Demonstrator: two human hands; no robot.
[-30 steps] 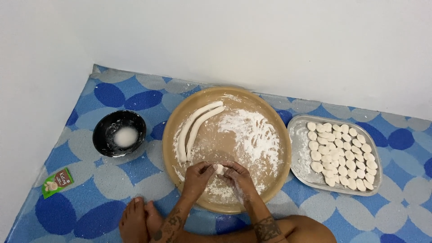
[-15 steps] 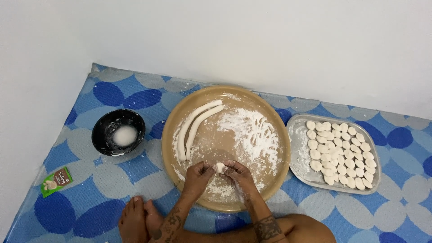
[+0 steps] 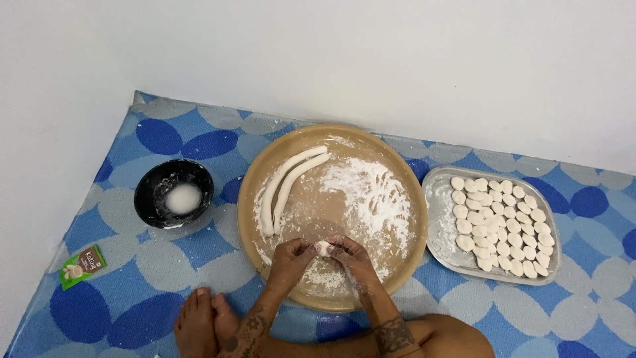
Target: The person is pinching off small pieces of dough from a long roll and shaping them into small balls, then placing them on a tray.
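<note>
I see my left hand point(image 3: 290, 255) and right hand point(image 3: 349, 254) pinching one small dough piece point(image 3: 324, 248) between fingertips, each grip closed on it, above the near part of the floured round tray point(image 3: 252, 182); two dough ropes point(image 3: 285, 185) lie on that tray's left side.

Left hand point(image 3: 291, 257) and right hand point(image 3: 350, 254) meet fingertip to fingertip, fingers curled inward in a pinch; forearms converge toward the grip.
</note>
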